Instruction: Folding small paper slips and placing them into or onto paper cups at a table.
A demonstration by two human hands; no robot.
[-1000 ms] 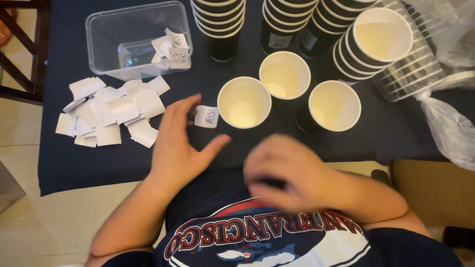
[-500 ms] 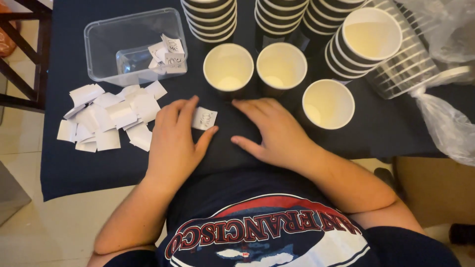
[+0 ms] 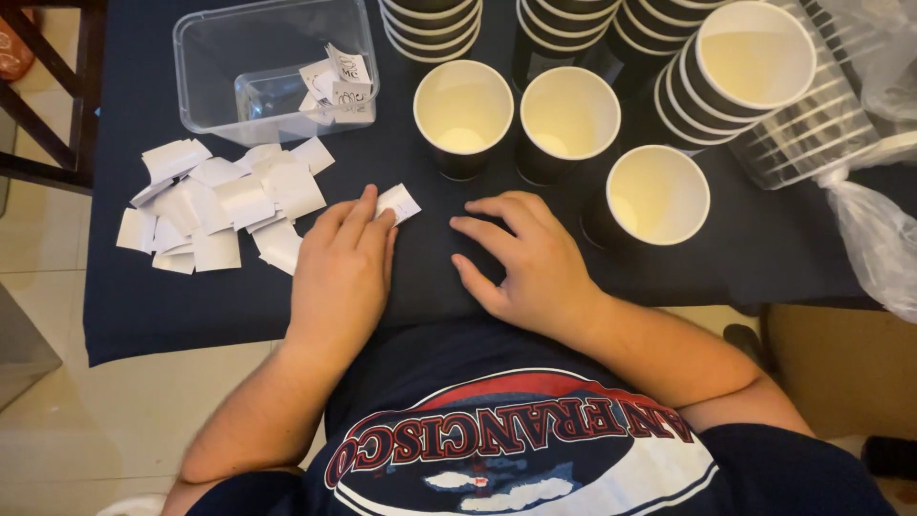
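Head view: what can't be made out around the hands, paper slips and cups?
- Folded paper slip: near end hidden under the left hand fingers; grip unclear.
- Loose slip pile: overlapping, count unreadable.
- Clear plastic tub: top edge cut off by the frame.
- Cup stacks: tops cropped, heights unknown.
- Right hand: palm down, underside hidden.
- Plastic bag: cut off at the right edge.

The left hand (image 3: 341, 272) is laid palm down with its fingers extended forward and held close together. The right hand (image 3: 530, 263) is also laid flat, fingers spread and angled leftward. Both forearms are bent inward from the elbows.
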